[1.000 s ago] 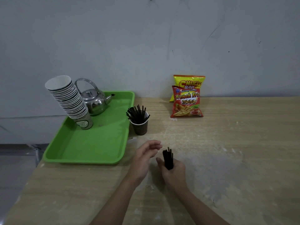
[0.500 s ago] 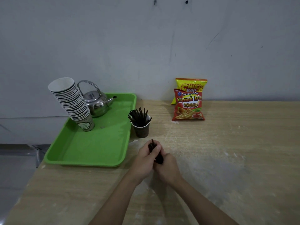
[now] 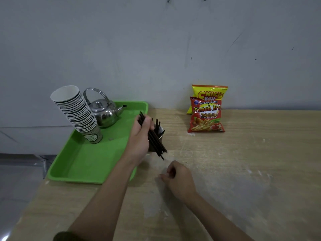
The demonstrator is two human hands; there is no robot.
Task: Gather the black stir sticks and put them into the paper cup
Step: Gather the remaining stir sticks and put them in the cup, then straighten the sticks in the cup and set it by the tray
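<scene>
My left hand (image 3: pixel 140 136) grips a bundle of black stir sticks (image 3: pixel 155 142), tilted, right in front of the dark paper cup (image 3: pixel 160 135). The cup stands on the wooden table beside the green tray and holds several more black sticks (image 3: pixel 157 124) that poke up behind my fingers. My hand and the bundle hide most of the cup. My right hand (image 3: pixel 178 180) rests on the table nearer to me, fingers curled in, with nothing visible in it.
A green tray (image 3: pixel 90 164) at the left carries a leaning stack of paper cups (image 3: pixel 76 111) and a steel kettle (image 3: pixel 104 112). Two snack bags (image 3: pixel 206 112) lean on the wall at the back. The table's left edge runs beside the tray.
The stick bundle passed from my right hand to my left hand. My left hand lifted it up and forward to the cup, and my right hand drew back onto the table.
</scene>
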